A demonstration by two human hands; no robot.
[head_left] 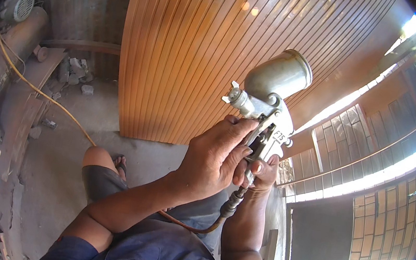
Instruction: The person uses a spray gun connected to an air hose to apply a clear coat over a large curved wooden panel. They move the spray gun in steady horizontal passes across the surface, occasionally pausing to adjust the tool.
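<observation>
A metal spray gun point(283, 120) with a silver cup point(278, 76) on top is raised before me, its nozzle pointing to the left. My right hand point(264, 175) is closed round the lower handle, partly hidden behind the gun. The fingers of my left hand point(216, 149) are closed against the gun's trigger side, below the nozzle. At the bottom of the handle a hose fitting point(232, 202) joins an orange-brown hose point(192, 228), which loops down across my lap.
A large slatted wooden panel point(175, 62) in glossy orange-brown stands ahead. At far left sits an air compressor point(3, 71); a yellow hose point(54, 100) runs from it toward my leg. Broken rubble point(75, 70) lies near it. Brick walls point(389, 233) with bright gaps are at right.
</observation>
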